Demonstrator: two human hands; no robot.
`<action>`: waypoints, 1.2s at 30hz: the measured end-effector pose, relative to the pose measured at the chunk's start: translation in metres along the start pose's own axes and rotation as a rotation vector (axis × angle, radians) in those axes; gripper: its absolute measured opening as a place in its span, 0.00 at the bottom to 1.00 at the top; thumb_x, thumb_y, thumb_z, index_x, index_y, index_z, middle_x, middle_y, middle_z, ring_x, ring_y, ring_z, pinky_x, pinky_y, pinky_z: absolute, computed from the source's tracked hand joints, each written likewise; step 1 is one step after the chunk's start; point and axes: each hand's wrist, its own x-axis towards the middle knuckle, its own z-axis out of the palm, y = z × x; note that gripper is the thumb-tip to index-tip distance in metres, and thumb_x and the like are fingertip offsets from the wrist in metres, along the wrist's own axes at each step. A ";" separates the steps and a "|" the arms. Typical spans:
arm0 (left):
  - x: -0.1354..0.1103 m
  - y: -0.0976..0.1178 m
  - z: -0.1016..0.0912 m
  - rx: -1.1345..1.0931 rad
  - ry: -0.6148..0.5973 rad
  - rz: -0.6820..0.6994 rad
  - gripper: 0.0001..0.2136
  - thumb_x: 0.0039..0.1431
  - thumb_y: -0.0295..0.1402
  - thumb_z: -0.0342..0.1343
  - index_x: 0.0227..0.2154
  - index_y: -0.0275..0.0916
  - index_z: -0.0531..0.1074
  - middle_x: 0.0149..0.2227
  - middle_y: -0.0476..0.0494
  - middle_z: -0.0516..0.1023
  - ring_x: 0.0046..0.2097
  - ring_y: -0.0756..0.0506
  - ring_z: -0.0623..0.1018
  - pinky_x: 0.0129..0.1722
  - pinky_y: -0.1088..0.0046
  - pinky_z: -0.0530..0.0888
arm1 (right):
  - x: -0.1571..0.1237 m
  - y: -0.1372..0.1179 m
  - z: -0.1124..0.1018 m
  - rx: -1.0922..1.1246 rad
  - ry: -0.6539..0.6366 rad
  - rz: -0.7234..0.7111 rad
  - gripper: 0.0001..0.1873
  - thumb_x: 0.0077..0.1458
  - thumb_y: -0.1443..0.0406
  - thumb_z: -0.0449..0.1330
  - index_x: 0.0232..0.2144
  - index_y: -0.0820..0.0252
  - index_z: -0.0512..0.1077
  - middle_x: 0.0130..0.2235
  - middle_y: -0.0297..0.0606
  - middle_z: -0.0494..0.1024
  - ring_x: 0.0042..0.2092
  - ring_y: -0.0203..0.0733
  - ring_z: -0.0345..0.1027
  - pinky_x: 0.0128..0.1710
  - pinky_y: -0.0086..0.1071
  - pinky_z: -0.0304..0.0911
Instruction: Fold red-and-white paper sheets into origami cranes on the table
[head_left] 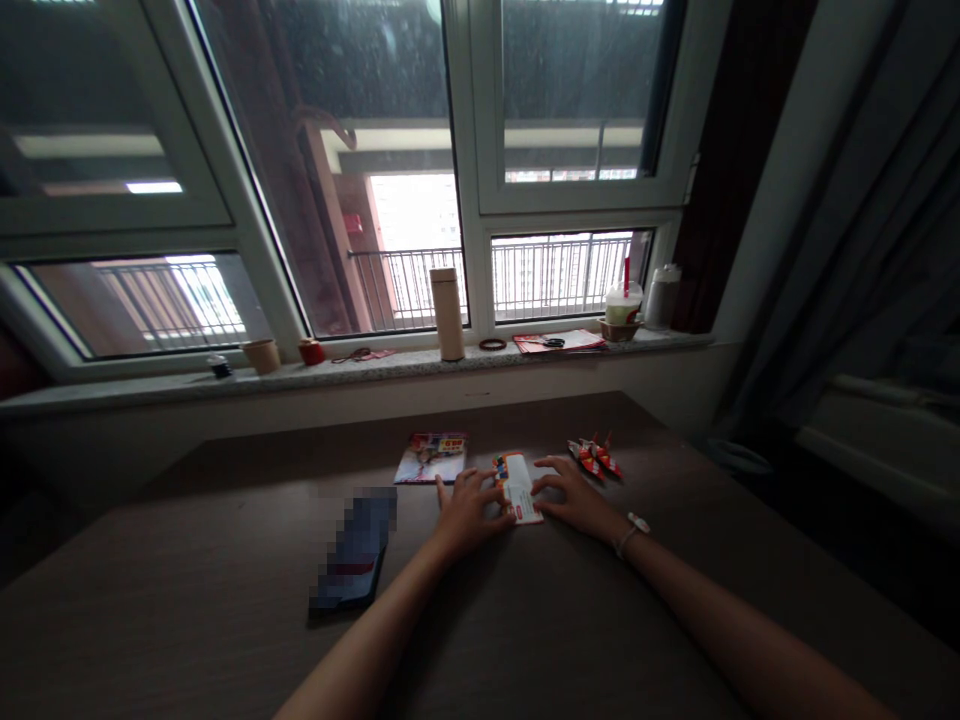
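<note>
A narrow strip of folded printed paper [519,478], white with red, orange and blue print, lies on the table between both hands. My left hand [471,512] grips its left side, with thumb and index finger at the lower left edge. At the right edge, my right hand [576,498] holds the paper between thumb and bent fingers, and its index finger reaches out above them. A bracelet [632,530] circles the right wrist. Just beyond my right hand sit red folded-paper figures [596,458]. Printed colour sheets [431,460] lie behind my left hand.
A dark phone [352,560], partly pixelated, lies left of my left forearm on the brown table [187,580]. Along the windowsill stand a tall beige bottle [448,315], a paper cup [262,356], a drink cup [622,303], scissors [553,342] on red-white papers and a roll of tape [493,344].
</note>
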 end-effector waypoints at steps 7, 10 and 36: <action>0.001 -0.003 0.003 0.031 -0.016 0.012 0.11 0.58 0.47 0.58 0.41 0.52 0.77 0.60 0.50 0.70 0.66 0.33 0.58 0.62 0.32 0.35 | 0.002 0.003 0.000 0.020 0.001 0.044 0.08 0.51 0.59 0.67 0.35 0.52 0.81 0.57 0.40 0.70 0.62 0.50 0.55 0.65 0.46 0.49; 0.001 -0.002 -0.001 0.030 -0.048 -0.006 0.14 0.57 0.48 0.58 0.46 0.55 0.76 0.60 0.51 0.70 0.66 0.31 0.57 0.61 0.30 0.35 | 0.003 0.003 0.000 0.046 -0.005 0.097 0.10 0.49 0.58 0.68 0.35 0.53 0.82 0.57 0.40 0.70 0.62 0.52 0.55 0.65 0.48 0.49; 0.001 -0.001 -0.009 0.096 -0.130 -0.027 0.22 0.58 0.54 0.53 0.55 0.64 0.69 0.65 0.55 0.64 0.66 0.27 0.55 0.61 0.29 0.38 | 0.009 -0.001 -0.006 -0.074 -0.149 0.276 0.26 0.49 0.51 0.66 0.51 0.43 0.75 0.67 0.38 0.56 0.69 0.60 0.39 0.67 0.52 0.39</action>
